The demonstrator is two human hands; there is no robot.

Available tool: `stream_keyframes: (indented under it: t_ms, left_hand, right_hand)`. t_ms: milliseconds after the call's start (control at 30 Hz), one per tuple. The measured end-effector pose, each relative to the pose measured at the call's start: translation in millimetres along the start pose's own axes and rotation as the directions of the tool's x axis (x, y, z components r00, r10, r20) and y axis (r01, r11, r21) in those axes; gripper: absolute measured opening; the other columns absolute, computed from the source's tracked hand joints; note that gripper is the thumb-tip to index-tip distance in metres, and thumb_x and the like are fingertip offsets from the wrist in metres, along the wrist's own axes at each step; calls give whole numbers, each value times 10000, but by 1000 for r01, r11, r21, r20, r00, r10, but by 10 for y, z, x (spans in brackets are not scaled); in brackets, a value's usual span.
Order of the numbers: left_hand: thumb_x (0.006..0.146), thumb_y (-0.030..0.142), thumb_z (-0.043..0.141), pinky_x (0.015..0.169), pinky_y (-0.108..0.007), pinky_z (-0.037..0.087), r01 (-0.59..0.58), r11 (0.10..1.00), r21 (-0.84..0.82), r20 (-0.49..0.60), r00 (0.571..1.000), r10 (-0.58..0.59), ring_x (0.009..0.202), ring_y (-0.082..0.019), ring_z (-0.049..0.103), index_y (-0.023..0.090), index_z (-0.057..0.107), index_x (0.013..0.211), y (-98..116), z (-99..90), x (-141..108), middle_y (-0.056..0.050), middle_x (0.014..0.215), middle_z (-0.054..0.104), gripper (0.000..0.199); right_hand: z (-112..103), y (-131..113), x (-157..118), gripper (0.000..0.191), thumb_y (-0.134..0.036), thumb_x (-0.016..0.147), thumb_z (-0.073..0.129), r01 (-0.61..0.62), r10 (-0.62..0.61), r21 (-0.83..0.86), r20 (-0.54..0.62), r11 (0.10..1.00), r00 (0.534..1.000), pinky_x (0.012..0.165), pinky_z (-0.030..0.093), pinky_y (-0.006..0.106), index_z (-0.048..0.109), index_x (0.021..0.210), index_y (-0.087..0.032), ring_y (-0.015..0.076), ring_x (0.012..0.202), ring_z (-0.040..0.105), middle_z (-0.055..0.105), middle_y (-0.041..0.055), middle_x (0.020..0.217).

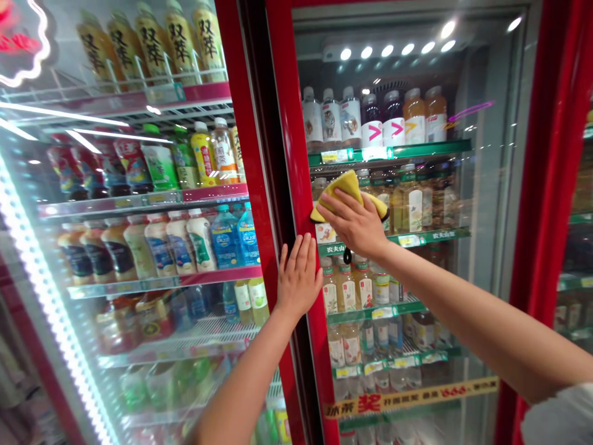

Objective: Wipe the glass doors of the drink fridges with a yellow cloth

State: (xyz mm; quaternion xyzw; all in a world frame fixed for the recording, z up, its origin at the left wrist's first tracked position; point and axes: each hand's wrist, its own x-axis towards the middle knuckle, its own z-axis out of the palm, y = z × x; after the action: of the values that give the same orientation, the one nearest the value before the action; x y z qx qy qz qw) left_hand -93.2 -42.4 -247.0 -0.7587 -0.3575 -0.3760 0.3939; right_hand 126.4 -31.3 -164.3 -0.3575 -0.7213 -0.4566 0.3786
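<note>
A yellow cloth [345, 185] with a dark edge lies against the glass door [477, 204] of the right-hand cooler, near its left side. Over it rests my right hand [354, 222], fingers stretched out and pressing it to the glass. A small black loop hangs just below the cloth. My left hand [300, 278] lies flat on the red door frame [296, 154], its fingers extended upward and nothing held in them. It sits lower and to the left of my right hand.
Bottles stand in rows on green-edged shelves [389, 154] behind the glass. At the left, a lit cooler holds more bottles on pink-edged shelves [217, 275]. A yellow strip [412, 395] with printing crosses the right door low down. Another red frame [551, 154] stands at the right.
</note>
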Motion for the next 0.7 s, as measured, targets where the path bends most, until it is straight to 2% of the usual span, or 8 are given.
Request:
stream_keyframes:
  t_ms: [100, 167, 233, 333, 467, 500, 567, 700]
  left_hand:
    - [995, 271, 508, 1318, -509, 159, -19, 1000, 6, -15, 1000, 20, 1587, -258, 230, 130, 49, 1658, -41, 7, 64, -146, 1684, 309, 818]
    - [997, 253, 502, 1324, -498, 126, -46, 999, 9, -33, 998, 46, 1587, -245, 227, 156, 34, 1660, -58, 36, 162, -123, 1693, 288, 818]
    - [1001, 231, 489, 1326, -496, 111, -63, 998, 1, -57, 996, 63, 1587, -238, 226, 178, 21, 1661, -49, 73, 306, -105, 1698, 274, 811]
    - [1003, 199, 475, 1327, -497, 113, -58, 998, -20, -101, 993, 56, 1589, -234, 215, 191, -8, 1659, 16, 126, 499, -91, 1701, 258, 815]
    - [998, 182, 488, 1326, -511, 92, -26, 998, -49, -165, 986, 17, 1583, -238, 236, 226, -10, 1658, 135, 196, 518, -80, 1698, 257, 828]
    - [995, 178, 493, 1326, -511, 86, -26, 998, -56, -173, 985, 16, 1580, -239, 244, 235, 1, 1659, 162, 218, 501, -77, 1696, 260, 828]
    - [992, 165, 492, 1328, -494, 70, -43, 997, -56, -186, 982, 32, 1576, -231, 256, 243, 27, 1660, 218, 267, 496, -71, 1691, 274, 817]
    - [988, 158, 488, 1330, -459, 47, -63, 996, -56, -213, 976, 50, 1577, -214, 251, 228, 33, 1660, 370, 362, 666, -69, 1688, 273, 815]
  right_hand:
    - [71, -15, -404, 558, -276, 1050, 441, 216, -215, -9, 41, 976, 976, 1285, 180, 496, 356, 1594, -369, 205, 1523, 367, 452, -45, 1625]
    - [50, 111, -455, 560, -288, 1055, 439, 323, -321, -11, 82, 946, 944, 1302, 140, 459, 339, 1595, -397, 173, 1519, 369, 460, -77, 1616]
    - [-11, 293, -355, 561, -261, 1057, 438, 248, -244, -55, 71, 967, 967, 1302, 138, 449, 347, 1590, -412, 169, 1515, 374, 461, -83, 1616]
    - [-86, 476, -261, 568, -235, 1052, 443, -69, 65, -121, -37, 990, 997, 1270, 210, 491, 364, 1595, -380, 229, 1524, 365, 462, -25, 1621]
    - [-10, 295, -700, 590, -243, 1050, 430, -368, 347, -127, -162, 921, 924, 1199, 314, 524, 322, 1622, -338, 288, 1529, 357, 470, 44, 1615]
    - [28, 209, -841, 601, -228, 1046, 423, -379, 358, -126, -164, 917, 919, 1199, 310, 525, 309, 1626, -337, 289, 1526, 364, 479, 46, 1608]
    - [86, 90, -1013, 613, -205, 1037, 427, -257, 250, -125, -69, 958, 966, 1226, 263, 529, 317, 1619, -363, 276, 1511, 391, 501, 24, 1593]
    - [38, 277, -822, 587, -215, 1037, 450, -204, 202, -122, -30, 971, 979, 1280, 173, 518, 373, 1590, -398, 247, 1525, 371, 476, -15, 1610]
